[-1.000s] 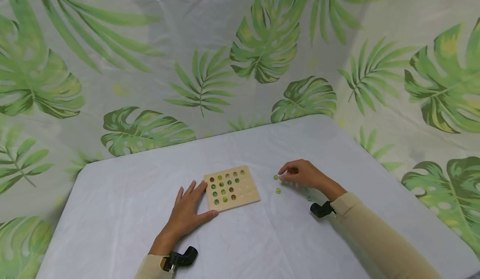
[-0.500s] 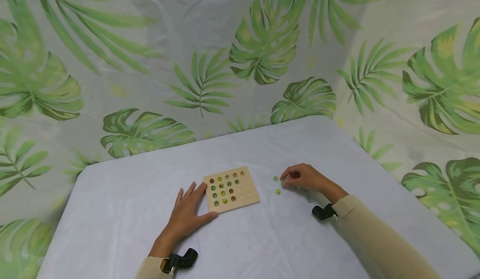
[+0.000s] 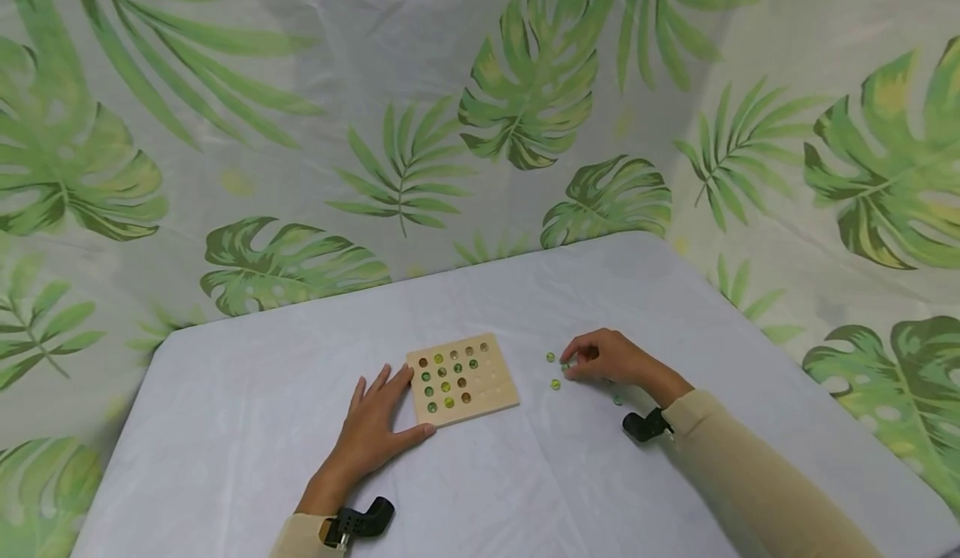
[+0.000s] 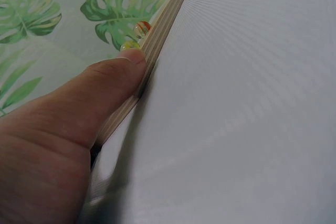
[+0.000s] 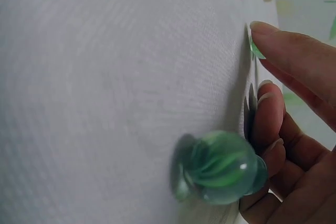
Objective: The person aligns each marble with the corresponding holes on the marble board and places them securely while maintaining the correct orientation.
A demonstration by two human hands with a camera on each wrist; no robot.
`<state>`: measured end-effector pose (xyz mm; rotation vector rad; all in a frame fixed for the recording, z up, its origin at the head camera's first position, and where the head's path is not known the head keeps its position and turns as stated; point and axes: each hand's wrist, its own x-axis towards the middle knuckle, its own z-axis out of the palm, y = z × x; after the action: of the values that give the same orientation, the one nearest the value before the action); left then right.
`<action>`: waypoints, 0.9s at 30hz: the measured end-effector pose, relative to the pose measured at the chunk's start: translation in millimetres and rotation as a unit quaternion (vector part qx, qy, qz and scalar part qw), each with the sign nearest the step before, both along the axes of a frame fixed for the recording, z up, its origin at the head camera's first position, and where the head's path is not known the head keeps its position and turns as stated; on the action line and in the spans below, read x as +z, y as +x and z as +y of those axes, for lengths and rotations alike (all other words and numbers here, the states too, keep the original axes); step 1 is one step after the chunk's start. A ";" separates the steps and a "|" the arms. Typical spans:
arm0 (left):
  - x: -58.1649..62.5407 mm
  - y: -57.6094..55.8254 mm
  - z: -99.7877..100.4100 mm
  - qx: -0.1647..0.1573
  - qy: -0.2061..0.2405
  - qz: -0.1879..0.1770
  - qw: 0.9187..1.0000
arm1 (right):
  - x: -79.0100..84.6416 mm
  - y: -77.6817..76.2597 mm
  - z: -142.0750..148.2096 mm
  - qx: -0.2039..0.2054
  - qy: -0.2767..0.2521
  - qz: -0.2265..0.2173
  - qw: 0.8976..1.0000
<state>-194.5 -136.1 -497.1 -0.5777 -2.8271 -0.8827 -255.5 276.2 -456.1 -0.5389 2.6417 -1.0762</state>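
Note:
In the head view a light wooden board (image 3: pixel 498 379) with rows of round hollows lies on the white table. Coloured glass marbles (image 3: pixel 446 387) fill several hollows on its left and middle. My left hand (image 3: pixel 367 437) rests at the board's left side with fingers spread, the thumb against its near edge. To the right of the board, my right hand (image 3: pixel 611 358) pinches a green marble (image 5: pixel 256 50) at the table surface, the thumb partly hiding it. Two yellow-green marbles (image 3: pixel 555 384) lie just left of its fingertips.
Beneath the right wrist lies a teal-green marble (image 3: pixel 617 400), large in the right wrist view, with another partly behind it. A white cloth covers the table (image 3: pixel 262 416). Leaf-printed fabric (image 3: pixel 420 83) hangs behind and to the right.
My right hand has drawn back slightly to the right from the upper yellow-green marble and come down to a green marble. The left hand and board stay in place.

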 end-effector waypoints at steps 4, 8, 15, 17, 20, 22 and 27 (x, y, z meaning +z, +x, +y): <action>-0.1 0.1 0.0 0.002 0.001 -0.001 1.000 | -0.9 0.0 -0.3 0.000 0.001 0.001 1.000; 0.6 0.2 -0.4 0.003 -0.002 -0.007 1.000 | -0.5 0.2 -1.1 0.002 -0.003 0.004 1.000; 2.2 -0.9 -0.3 0.004 -0.006 -0.010 1.000 | -0.1 0.3 -2.9 -0.002 -0.001 0.009 1.000; 1.4 -1.2 0.3 0.004 -0.005 -0.008 1.000 | -0.8 1.0 -2.8 -0.006 -0.002 0.009 1.000; 0.2 -0.5 0.9 0.005 -0.005 -0.008 1.000 | -3.0 1.7 -2.2 -0.008 0.000 0.005 1.000; -0.6 0.1 0.7 0.006 -0.006 -0.008 1.000 | -4.4 1.3 -1.8 -0.006 0.003 0.004 1.000; 0.7 0.2 -0.8 0.007 -0.011 -0.009 1.000 | -3.1 -1.7 -2.3 -0.002 0.000 0.010 1.000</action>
<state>-194.4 -137.0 -496.5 -0.5546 -2.8559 -0.8605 -257.2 273.9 -459.2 -0.5482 2.6612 -1.0775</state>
